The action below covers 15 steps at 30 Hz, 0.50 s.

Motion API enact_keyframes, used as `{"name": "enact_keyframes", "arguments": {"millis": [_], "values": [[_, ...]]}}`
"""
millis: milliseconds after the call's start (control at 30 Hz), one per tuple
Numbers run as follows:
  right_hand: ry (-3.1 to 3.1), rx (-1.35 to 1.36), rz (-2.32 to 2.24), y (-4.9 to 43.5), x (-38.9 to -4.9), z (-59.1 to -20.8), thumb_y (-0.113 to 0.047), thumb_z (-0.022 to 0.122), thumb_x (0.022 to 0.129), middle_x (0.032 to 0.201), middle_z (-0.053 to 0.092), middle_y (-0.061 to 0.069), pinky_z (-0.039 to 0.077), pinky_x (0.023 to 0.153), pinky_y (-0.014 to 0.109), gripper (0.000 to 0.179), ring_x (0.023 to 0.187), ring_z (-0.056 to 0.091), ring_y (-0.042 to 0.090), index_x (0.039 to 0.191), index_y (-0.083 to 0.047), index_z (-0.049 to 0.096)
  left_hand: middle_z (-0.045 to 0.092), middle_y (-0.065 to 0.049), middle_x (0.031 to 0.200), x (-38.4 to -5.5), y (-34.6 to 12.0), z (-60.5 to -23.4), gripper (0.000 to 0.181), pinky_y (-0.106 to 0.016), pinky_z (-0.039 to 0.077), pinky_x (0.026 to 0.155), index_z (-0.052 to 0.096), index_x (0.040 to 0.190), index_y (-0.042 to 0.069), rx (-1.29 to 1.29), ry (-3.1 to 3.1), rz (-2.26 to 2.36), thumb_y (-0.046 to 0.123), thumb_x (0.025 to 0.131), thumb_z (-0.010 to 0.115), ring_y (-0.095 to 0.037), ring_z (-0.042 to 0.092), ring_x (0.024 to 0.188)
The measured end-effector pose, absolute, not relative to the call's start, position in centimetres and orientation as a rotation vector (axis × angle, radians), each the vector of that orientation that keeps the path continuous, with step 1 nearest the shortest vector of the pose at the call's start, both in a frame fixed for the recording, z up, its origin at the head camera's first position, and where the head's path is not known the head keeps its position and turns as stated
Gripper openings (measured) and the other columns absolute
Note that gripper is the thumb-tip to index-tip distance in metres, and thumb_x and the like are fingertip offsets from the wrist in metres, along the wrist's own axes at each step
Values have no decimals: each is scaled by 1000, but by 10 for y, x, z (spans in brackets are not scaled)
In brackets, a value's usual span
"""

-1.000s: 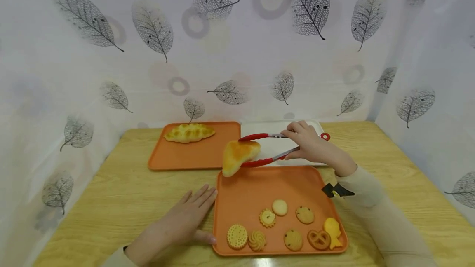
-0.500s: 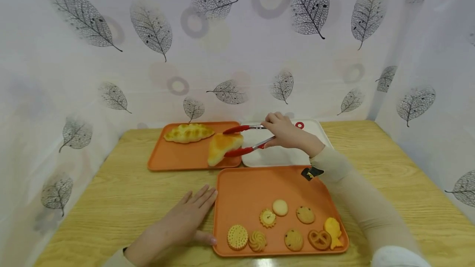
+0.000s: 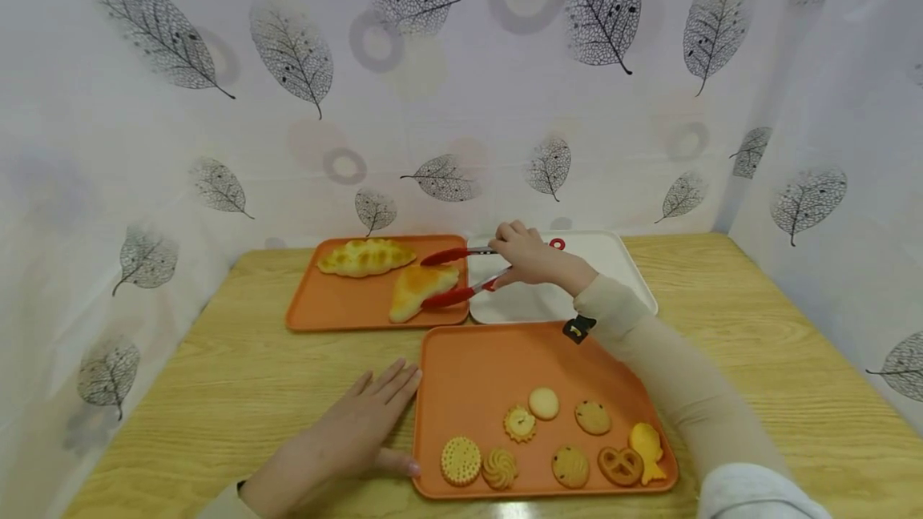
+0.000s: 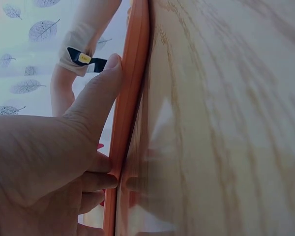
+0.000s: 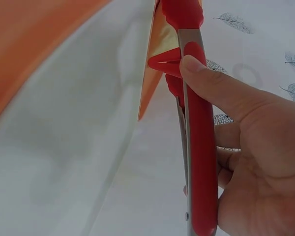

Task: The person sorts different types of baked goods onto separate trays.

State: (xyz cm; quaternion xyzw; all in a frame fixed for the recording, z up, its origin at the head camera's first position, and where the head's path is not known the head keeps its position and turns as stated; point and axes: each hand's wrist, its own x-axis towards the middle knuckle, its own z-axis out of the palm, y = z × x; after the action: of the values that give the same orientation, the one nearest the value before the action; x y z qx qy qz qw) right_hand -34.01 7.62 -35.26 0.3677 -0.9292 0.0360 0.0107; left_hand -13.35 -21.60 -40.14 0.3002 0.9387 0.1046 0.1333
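My right hand (image 3: 532, 256) holds red-tipped metal tongs (image 3: 472, 290), thumb on one arm and fingers on the other. The tongs' red tips stand apart at the right part of a triangular golden bread (image 3: 414, 291) on the far left orange tray (image 3: 339, 312). Behind it to the left lies a long, ridged bread (image 3: 366, 257). In the right wrist view the tongs' red grip (image 5: 202, 162) fills the middle; their tips run out of frame. My left hand (image 3: 356, 427) lies with fingers extended, fingertips and thumb at the left edge of the near orange tray (image 3: 497, 351).
Several cookies sit on the near tray's front half, among them a pretzel-shaped one (image 3: 620, 465), a fish-shaped one (image 3: 646, 451) and a round dotted one (image 3: 461, 460). A white tray (image 3: 598, 263) adjoins the far orange tray. Leaf-patterned cloth (image 3: 461, 102) encloses the wooden table (image 3: 238, 391).
My right hand has carried the triangular bread in the tongs leftward, from above the tray corners down onto the far orange tray. The left hand has stayed in place.
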Motion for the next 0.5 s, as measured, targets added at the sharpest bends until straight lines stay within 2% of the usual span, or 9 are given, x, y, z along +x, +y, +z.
{"name": "enact_keyframes", "arguments": {"millis": [233,500], "values": [[-2954,1127,121,78,-339,-354,-45,77,80,112,43,12,31,77,38,70,104,36,29,129,-1,55,20,-11,163,-134,-216,-401,114,-61,19,117,21,156,6,868,2711,309,81,74,51,-30,13,152],[-2918,1124,244,91,-332,-354,-42,78,80,118,43,15,34,81,44,75,107,36,31,134,1,51,20,-12,163,-135,-216,-400,114,-62,19,117,22,155,5,873,2710,304,80,74,51,-31,14,152]]}}
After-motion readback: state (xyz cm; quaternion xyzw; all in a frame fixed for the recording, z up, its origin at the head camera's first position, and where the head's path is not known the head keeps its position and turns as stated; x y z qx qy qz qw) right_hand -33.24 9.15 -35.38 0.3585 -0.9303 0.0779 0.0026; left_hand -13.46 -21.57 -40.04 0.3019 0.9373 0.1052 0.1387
